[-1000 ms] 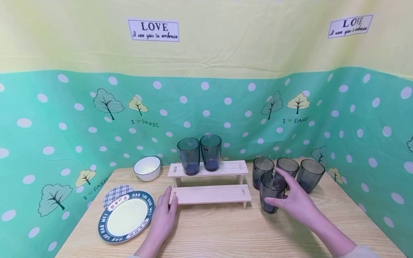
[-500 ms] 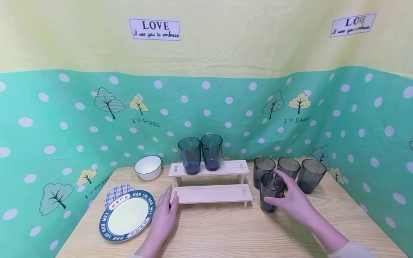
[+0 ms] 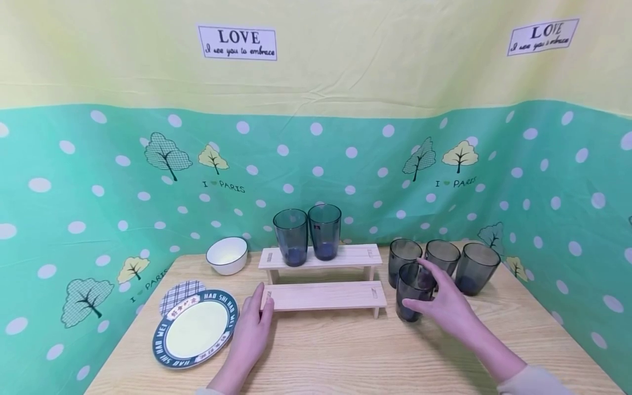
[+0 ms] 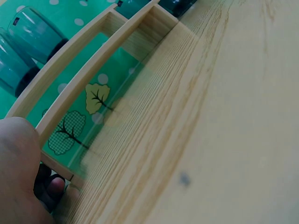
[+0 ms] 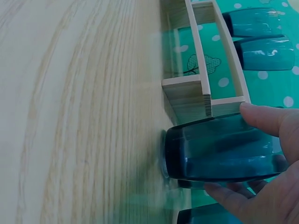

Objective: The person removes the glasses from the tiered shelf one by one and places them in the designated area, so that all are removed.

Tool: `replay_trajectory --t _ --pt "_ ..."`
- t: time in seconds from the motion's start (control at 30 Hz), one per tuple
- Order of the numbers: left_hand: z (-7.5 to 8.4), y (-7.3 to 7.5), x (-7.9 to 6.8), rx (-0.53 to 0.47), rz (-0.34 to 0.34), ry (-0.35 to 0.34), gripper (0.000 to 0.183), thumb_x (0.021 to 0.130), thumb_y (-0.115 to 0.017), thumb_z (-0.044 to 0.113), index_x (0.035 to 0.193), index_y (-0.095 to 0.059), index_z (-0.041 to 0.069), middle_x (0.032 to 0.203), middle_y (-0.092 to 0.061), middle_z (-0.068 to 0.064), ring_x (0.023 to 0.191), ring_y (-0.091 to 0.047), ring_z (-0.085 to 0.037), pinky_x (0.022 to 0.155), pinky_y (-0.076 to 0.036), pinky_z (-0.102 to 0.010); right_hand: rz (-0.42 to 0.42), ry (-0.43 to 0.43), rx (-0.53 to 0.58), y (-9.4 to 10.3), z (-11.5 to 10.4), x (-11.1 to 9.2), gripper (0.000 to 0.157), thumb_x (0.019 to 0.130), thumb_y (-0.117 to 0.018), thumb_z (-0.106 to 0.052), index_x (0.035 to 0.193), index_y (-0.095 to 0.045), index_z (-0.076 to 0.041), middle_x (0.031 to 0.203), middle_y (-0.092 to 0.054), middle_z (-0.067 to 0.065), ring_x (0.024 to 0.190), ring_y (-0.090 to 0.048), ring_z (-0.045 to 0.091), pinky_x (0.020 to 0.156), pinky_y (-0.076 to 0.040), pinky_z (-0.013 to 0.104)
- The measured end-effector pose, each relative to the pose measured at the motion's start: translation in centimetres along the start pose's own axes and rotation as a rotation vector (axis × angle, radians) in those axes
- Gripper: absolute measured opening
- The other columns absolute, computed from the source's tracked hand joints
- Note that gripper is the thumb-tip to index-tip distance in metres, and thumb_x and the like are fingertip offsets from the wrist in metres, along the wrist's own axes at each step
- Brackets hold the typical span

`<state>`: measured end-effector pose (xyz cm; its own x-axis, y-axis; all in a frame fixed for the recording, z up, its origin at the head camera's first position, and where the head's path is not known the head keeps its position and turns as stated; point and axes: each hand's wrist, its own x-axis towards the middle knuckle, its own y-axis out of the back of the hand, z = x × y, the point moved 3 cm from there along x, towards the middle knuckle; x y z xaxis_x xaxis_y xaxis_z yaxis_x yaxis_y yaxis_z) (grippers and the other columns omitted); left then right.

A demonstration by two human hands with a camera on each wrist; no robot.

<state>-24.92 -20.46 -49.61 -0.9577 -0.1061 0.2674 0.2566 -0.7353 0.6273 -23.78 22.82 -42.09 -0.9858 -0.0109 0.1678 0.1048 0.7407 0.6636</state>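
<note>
Two LOVE signs (image 3: 238, 43), HAO SHI HAO WEI on our plate (image 3: 196, 331); our right hand (image 3: 448, 306) grips a glass (image 3: 410, 288), left hand (image 3: 250, 331) probably holds the lower stand (image 3: 326, 295).

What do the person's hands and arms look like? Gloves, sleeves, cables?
Left hand and right hand: bare, no gloves. Right sleeve: pale off-white. Left sleeve: just a pale sliver. No cables or markings visible.

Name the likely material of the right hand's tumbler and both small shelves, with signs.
Tumbler: smoky, glossy, probably glass, being see-through with highlights; clear plastic is possible. Front shelf and rear shelf: wood, pale and matt-looking, apparently unvarnished; faint grain shows.
</note>
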Motion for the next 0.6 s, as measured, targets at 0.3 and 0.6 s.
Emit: replay_trajectory --t 0.3,0.6 --pt "-0.08 -0.03 -0.03 0.001 0.0 0.001 0.061 0.121 -0.047 0.035 0.17 -0.038 0.0 0.142 -0.061 -0.026 0.12 -0.063 -0.036 0.106 -0.053 -0.061 0.002 0.014 0.012 -0.28 0.51 0.08 0.113 0.087 -0.097 -0.036 0.174 -0.029 -0.011 0.172 -0.028 0.035 0.151 -0.033 0.062 0.112 -0.037 0.081" --pt "-0.12 -0.07 -0.07 0.0 -0.013 0.009 0.062 0.121 -0.046 0.035 0.17 -0.036 0.0 0.145 -0.06 -0.026 0.125 -0.063 -0.037 0.108 -0.052 -0.061 0.032 0.062 0.002 -0.64 0.36 -0.14 0.107 0.087 -0.098 -0.028 0.171 -0.034 -0.01 0.167 -0.035 0.036 0.149 -0.037 0.061 0.113 -0.037 0.081"
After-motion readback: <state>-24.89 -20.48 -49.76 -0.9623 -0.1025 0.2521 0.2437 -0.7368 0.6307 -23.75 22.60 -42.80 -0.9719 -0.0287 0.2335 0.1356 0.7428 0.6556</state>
